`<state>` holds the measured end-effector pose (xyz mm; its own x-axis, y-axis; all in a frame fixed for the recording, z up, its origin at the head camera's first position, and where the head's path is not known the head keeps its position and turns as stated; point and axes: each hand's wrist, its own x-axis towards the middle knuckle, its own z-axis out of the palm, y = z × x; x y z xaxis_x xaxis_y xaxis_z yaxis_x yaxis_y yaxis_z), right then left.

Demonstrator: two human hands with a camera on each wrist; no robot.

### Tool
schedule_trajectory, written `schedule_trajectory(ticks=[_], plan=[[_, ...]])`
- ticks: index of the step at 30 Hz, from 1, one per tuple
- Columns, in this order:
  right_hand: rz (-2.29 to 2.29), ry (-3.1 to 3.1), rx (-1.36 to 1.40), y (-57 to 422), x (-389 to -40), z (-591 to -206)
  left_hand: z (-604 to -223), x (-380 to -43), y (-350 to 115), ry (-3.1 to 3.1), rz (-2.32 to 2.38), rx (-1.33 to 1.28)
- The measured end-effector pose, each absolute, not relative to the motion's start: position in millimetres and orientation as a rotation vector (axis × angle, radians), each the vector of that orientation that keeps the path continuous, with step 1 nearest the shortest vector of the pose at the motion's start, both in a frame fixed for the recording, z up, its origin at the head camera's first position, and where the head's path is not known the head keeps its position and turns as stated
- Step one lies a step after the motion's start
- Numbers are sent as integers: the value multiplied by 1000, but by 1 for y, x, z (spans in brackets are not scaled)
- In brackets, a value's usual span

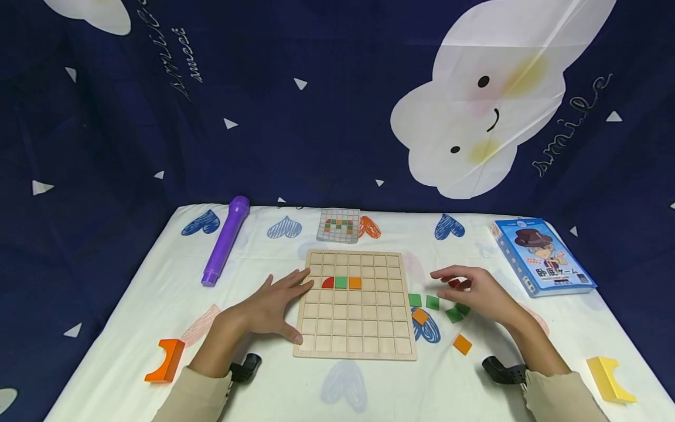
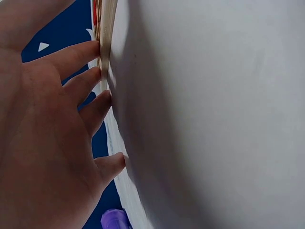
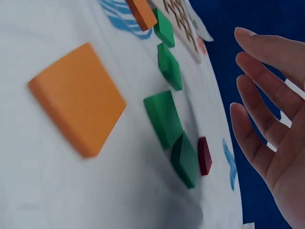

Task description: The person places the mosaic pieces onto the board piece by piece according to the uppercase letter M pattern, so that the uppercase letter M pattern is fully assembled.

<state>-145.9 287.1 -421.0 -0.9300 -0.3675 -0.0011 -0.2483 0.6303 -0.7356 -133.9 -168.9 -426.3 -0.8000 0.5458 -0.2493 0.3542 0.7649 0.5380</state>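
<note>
A wooden grid board (image 1: 355, 325) lies at the middle of the table. One of its rows bears a red quarter-round tile (image 1: 328, 283), a green tile (image 1: 341, 282) and an orange tile (image 1: 355, 283) side by side. My left hand (image 1: 269, 308) rests along the board's left edge, fingers spread. Over the loose tiles to the right hovers my right hand (image 1: 480, 290), its fingers relaxed and apart, with nothing held in the right wrist view. Beneath it are several green tiles (image 3: 163, 119), a red tile (image 3: 204, 156) and a large-looking orange tile (image 3: 78, 102).
Behind the board lies a small pattern card (image 1: 338, 226) with coloured cells. A purple microphone-shaped stick (image 1: 227, 240) is at the back left, a blue game box (image 1: 545, 258) at the right. An orange arch block (image 1: 166, 360) and a yellow one (image 1: 609, 381) lie near the front corners.
</note>
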Motion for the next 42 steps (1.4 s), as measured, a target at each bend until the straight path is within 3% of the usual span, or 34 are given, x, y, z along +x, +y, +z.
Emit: schedule_trajectory(ticks=[10, 42], plan=[[-1124, 2672, -436, 293, -138, -430, -426, -134, -169, 2569, 681, 699], [-1053, 2705, -604, 289, -139, -448, -428, -135, -170, 2565, 680, 705]])
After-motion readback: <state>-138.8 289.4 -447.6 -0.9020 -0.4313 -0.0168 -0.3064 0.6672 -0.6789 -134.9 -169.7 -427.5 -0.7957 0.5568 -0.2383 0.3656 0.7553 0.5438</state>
